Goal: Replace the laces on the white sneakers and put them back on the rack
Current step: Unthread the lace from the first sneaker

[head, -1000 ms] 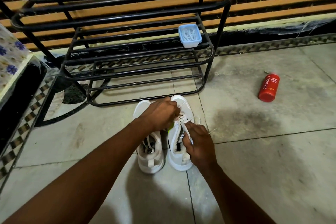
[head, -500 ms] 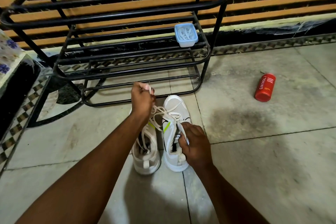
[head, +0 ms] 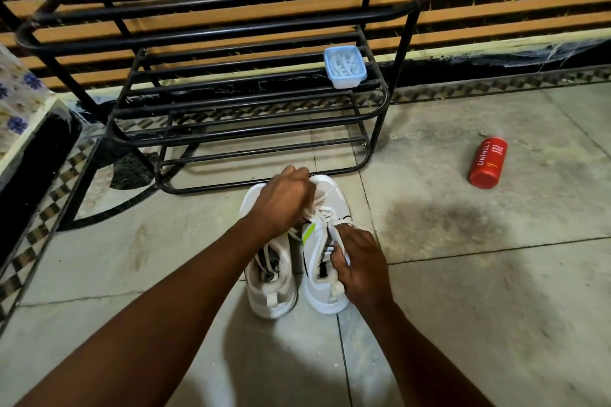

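Two white sneakers stand side by side on the tiled floor in front of the black metal shoe rack (head: 211, 33). The left sneaker (head: 271, 284) has loose laces inside. The right sneaker (head: 322, 241) has a green stripe and a white lace (head: 325, 198) partly threaded. My left hand (head: 284, 201) hovers over the toes, fingers curled round the lace. My right hand (head: 358, 261) pinches the lace and tongue at the right sneaker's opening. A small blue tub (head: 345, 67) with white laces inside sits on the rack's middle shelf.
A red body-wash bottle (head: 486, 162) lies on the floor to the right. A dark stain marks the tiles between bottle and sneakers. A flowered cloth on a dark ledge (head: 20, 102) stands at the left. A wooden slatted wall backs the rack.
My left hand pulled the lace up and left half a second ago, and has now come back down over the sneaker toes. My right hand stays at the right sneaker's opening.
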Demonstrator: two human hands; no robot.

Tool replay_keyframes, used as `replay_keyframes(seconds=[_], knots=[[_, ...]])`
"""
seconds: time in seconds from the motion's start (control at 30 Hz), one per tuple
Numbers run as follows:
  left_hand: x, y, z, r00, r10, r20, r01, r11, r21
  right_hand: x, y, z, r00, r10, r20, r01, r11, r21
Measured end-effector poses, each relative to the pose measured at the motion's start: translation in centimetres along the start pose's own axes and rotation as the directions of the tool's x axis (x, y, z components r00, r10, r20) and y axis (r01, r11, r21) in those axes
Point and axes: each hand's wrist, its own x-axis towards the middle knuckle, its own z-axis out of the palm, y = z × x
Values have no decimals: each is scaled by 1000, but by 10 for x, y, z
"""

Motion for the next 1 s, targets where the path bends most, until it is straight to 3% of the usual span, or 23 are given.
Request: replay_keyframes(seconds=[0.03,0.1,0.17,0.23,0.3,0.33,0.37,0.4,0.47,0.53,0.6,0.63,0.73,0.9,1.0], knots=[[0,0,-1,995,-20,-97,19,1000,-20,0,0,-1,1000,1,6,-1,1000,0],[1,-4,-7,954,-184,-238,123,960,-250,0,0,-1,1000,6,23,-7,1000,7],[2,-21,-9,887,-398,-235,239,830,-504,1,-1,-2,1000,9,26,-9,1000,14],[1,-31,-13,801,-575,-165,278,602,-749,1,-2,-2,1000,3,21,-4,1000,22],[-2,-25,-16,742,-670,-7,226,260,-939,1,-1,-1,1000,1,27,-2,1000,21],[-4,-19,-17,736,-675,45,217,173,-961,1,-1,-1,1000,5,28,-5,1000,22],[-7,-15,-13,752,-657,55,217,168,-962,1,-1,-1,1000,7,29,-7,1000,24],[-10,-12,-10,782,-621,44,225,216,-950,1,-1,-1,1000,5,30,-6,1000,24],[-13,-12,2,884,-468,-14,228,457,-860,1,-2,-1,1000,1,31,-2,1000,23],[-12,-8,8,975,-218,-33,150,767,-623,1,-3,-2,1000,0,31,-1,1000,25],[-9,0,11,998,9,66,15,938,-346,1,-3,-4,999,-2,36,1,1000,13],[-7,4,12,989,71,126,-37,965,-260,2,-4,-5,999,-4,42,4,1000,9],[-4,9,6,975,65,215,-29,986,-165,2,-5,-6,999,-16,36,16,1000,5],[-1,18,2,979,28,201,-31,999,11,1,-6,-5,1000,-12,19,12,1000,0],[-5,17,7,990,11,139,-13,1000,11,1,-7,-5,1000,-13,17,13,1000,-8]])
